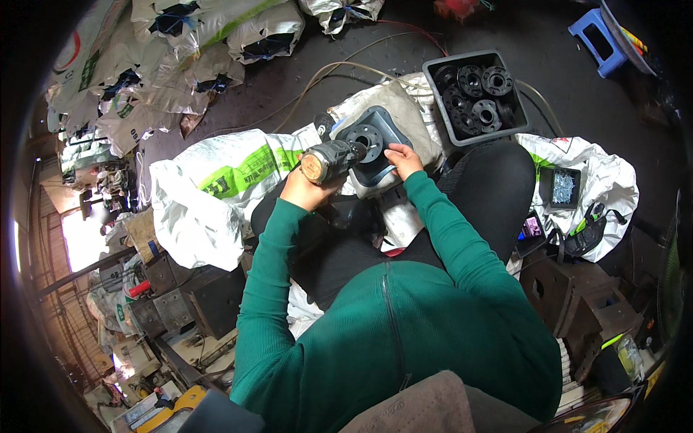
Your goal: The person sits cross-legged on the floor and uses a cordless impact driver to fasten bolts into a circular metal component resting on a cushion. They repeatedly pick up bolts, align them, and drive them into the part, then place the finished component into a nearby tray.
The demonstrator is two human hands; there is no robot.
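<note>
The person sat low among sacks, wearing a green long-sleeved top and dark trousers, with both forearms reaching forward over the lap. The left hand (309, 189) was wrapped around the grip of a cordless power driver (328, 160), its fingers closed tight on the tool, whose nose pointed right toward a black round flange (368, 139). That flange sat in the middle of a grey-blue square plastic part (381, 148), which rested on a padded, cloth-covered support (404, 108) just ahead of the knees. The right hand (403, 160) lay on the near right edge of the grey-blue part, fingers (394, 151) curled down on it and pressing it in place, just beside the driver's tip. Beyond the work, a grey plastic bin (442, 94) held a heap of similar black flanges (478, 94). A large white sack with green print (216, 187) lay to the left, touching the person's leg. To the right, on another white sack (613, 180), stood a small dark tray of screws (563, 186), with a black and green tool (588, 229) near it. A blue stool (596, 40) stood well apart at the far right on the dark floor (289, 86).
</note>
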